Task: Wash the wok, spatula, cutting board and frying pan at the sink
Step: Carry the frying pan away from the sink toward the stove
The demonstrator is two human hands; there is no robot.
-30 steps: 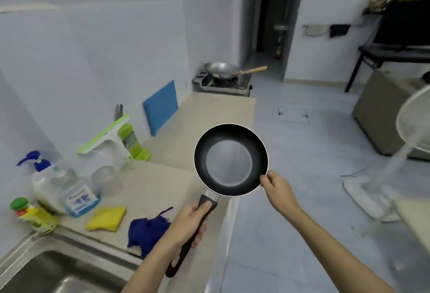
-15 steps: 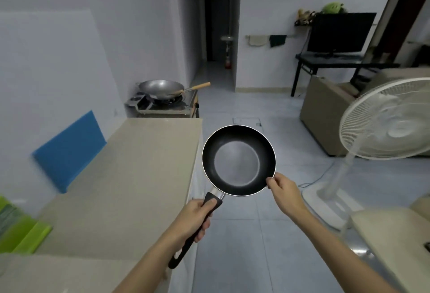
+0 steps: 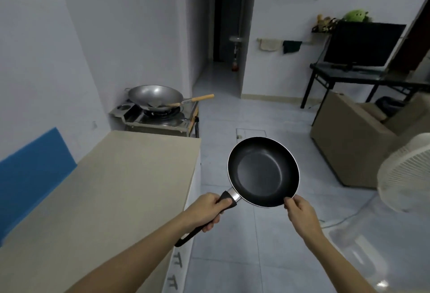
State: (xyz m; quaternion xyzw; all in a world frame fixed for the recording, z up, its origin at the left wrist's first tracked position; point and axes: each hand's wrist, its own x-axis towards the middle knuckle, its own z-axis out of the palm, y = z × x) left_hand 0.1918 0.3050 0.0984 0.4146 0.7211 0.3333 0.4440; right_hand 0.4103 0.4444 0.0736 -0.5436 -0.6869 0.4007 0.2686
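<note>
Out over the tiled floor (image 3: 232, 257), just past the edge of the beige counter (image 3: 104, 199), the black frying pan (image 3: 263, 171) is held in the air with its inside facing the head camera and tilted a little toward it. The left hand (image 3: 206, 211) is wrapped around the pan's black handle (image 3: 197, 229), fingers curled under it and thumb near the metal neck. The right hand (image 3: 301, 211) pinches the near rim of the pan between thumb and fingertips. Both forearms reach in from the bottom of the view, and the 2 hands sit apart at opposite sides of the pan.

Farther back, at the far end of the counter, a steel wok (image 3: 155, 97) rests on a gas stove (image 3: 160, 118). A wooden-handled spatula (image 3: 193, 99) lies in the wok with its handle sticking out to the right. A blue cutting board (image 3: 32, 171) leans upright against the white wall at the left, standing on the counter.

To the right stand a beige sofa (image 3: 363, 139), a white fan (image 3: 407, 171) cut off by the frame edge, and a dark screen (image 3: 363, 43) on a black table (image 3: 372, 80). 2 cloths (image 3: 270, 44) hang on a wall rail beside the dark doorway (image 3: 228, 22).
</note>
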